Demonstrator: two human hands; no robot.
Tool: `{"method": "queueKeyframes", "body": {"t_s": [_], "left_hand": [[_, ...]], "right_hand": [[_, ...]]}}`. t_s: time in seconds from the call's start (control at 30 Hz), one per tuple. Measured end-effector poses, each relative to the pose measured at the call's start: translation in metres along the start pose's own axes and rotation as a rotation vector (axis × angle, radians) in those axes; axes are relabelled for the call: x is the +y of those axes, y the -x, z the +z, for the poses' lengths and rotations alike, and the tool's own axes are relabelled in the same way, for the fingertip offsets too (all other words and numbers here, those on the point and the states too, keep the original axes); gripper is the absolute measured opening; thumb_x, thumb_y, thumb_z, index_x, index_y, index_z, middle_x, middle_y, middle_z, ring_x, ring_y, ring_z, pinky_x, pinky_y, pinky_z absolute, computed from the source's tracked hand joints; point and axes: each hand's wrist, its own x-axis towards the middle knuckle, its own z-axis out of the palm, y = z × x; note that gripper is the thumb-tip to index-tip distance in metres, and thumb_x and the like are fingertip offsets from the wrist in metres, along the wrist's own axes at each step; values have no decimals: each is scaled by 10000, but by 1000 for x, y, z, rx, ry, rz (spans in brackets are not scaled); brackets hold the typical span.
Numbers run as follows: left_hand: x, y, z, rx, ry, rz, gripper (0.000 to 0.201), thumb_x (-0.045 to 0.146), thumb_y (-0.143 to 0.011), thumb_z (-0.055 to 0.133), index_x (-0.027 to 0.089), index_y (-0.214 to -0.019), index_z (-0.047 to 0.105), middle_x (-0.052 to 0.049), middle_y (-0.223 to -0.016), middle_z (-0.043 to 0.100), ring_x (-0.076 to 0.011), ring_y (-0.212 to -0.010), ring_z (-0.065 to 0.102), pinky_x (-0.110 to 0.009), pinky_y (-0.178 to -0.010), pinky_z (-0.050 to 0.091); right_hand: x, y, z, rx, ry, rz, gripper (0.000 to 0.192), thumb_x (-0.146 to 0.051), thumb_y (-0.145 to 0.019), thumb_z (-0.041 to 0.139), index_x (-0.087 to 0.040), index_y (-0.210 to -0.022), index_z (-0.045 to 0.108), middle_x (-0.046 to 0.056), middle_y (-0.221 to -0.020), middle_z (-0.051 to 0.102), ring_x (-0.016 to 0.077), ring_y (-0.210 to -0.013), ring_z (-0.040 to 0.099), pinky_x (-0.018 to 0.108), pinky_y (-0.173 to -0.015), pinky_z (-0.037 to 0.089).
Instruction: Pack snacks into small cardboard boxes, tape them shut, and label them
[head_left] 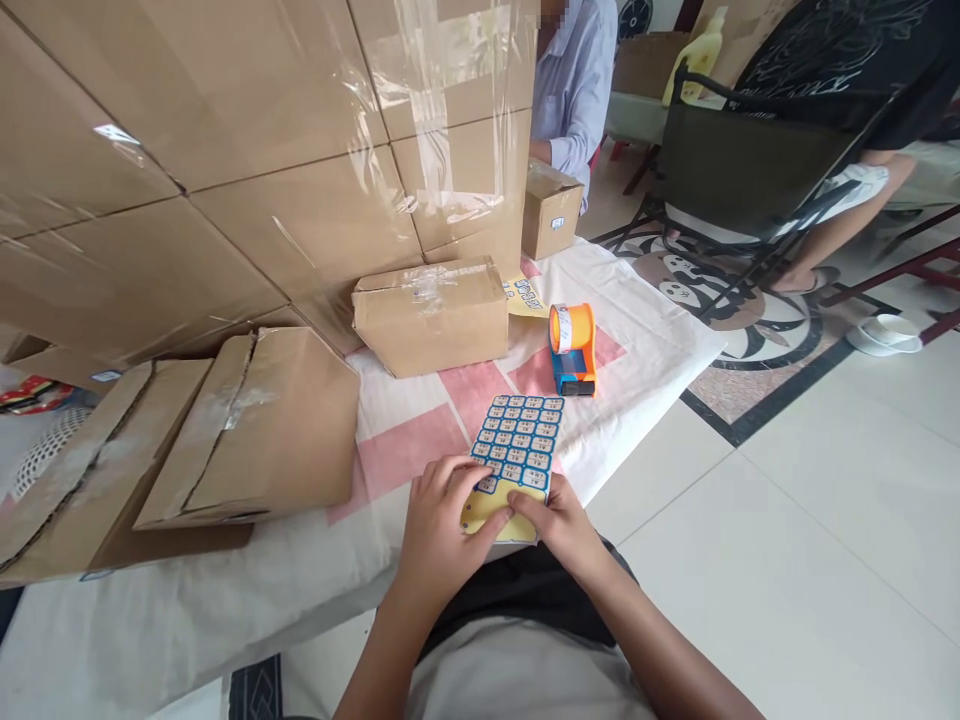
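At the near edge of the tabletop [645, 330], lying flat on the white-and-pink cloth [420, 440]: a sticker sheet [517, 450], yellow-backed, filled with rows of small blue-bordered labels. Running its long axis away from the body toward the tape dispenser [573, 350], tilting slightly to the right, near short end sitting right at the table's edge, far short end pointing at the dispenser.

Pressing down on the sheet's near left part: left hand [439, 525], fingers curled, tips resting on the lowest label rows, possibly picking at one label, though too small to tell. Pinching the near right corner of the sheet: right hand [559, 525], thumb on top, fingers partly closed around the edge.

Standing just beyond the sheet, apart from it: the orange and blue tape dispenser, roll upward. Sitting to its left: a small taped cardboard box [431, 315], with a second yellow sticker sheet [525, 295] peeking out beside it. Resting farther back near the far edge: another small carton [551, 210]. Lying to the left of the hands: flattened, worn cartons [225, 430], tilting, overlapping each other. Rising behind everything on the left: a wall of large taped boxes [262, 130], closing off that whole side.

Sitting beyond the table: a person in a light shirt [574, 80]. Occupying the tiled floor on the right: a dark folding chair [750, 160], another person's legs [847, 220] beside it.
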Motion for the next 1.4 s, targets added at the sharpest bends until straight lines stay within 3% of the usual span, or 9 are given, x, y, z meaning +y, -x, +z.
{"method": "queueKeyframes", "body": {"t_s": [0.1,0.2,0.43,0.57,0.8,1.0,1.27,1.4], "left_hand": [[-1,-3,-9,6,13,70,187,284,-930,672,243,-1108,713,-51,-1036,708,-231,-991,661,-390,-855,505],[-2,-4,-12,28,-16,148,169,208,-984,589,226,-1076,729,-23,-929,720,-189,-889,646,-345,-770,463],[2,0,-10,125,-206,260,169,223,-946,649,179,-1094,719,-39,-936,740,-209,-872,645,-367,-739,404],[5,-4,-9,103,-276,316,149,212,-942,628,174,-1043,731,-39,-894,725,-206,-810,607,-369,-704,381],[5,-13,-18,0,-359,424,217,234,-931,642,170,-1121,724,-41,-943,725,-208,-842,596,-376,-714,381],[9,-20,-25,21,-463,542,282,258,-962,640,157,-1219,697,-63,-1136,756,-209,-942,620,-382,-734,385],[15,-27,-24,17,-547,616,249,199,-984,594,131,-1195,709,-52,-1109,776,-191,-894,622,-378,-707,381],[17,-32,-24,30,-539,647,278,142,-976,561,125,-1212,706,-60,-1098,777,-187,-864,627,-370,-696,381]], "right_hand": [[2,3,4,3,30,-119,222,-425,-891,677,-217,-896,756,40,-903,766,212,-801,700,332,-798,568],[8,4,7,9,42,-173,240,-436,-908,670,-215,-895,764,43,-914,767,200,-804,697,305,-783,562],[7,2,14,82,27,-86,288,-481,-863,719,-197,-899,757,55,-880,770,202,-748,698,318,-743,581],[-4,5,20,159,66,-36,223,-391,-825,737,-179,-890,726,62,-843,764,209,-741,705,313,-699,584],[-12,6,7,175,42,-13,431,-288,-791,746,-213,-1203,643,80,-1135,767,273,-1042,743,422,-935,604],[-13,7,4,177,0,54,417,-331,-811,764,-199,-1198,685,85,-1150,774,275,-1015,750,443,-955,592],[-27,14,1,73,6,26,357,-347,-909,701,-233,-1247,686,69,-1286,734,267,-1196,690,428,-1109,503],[-28,14,-2,111,-12,56,405,-405,-885,728,-214,-1237,666,87,-1244,746,282,-1129,717,437,-1040,546]]}}
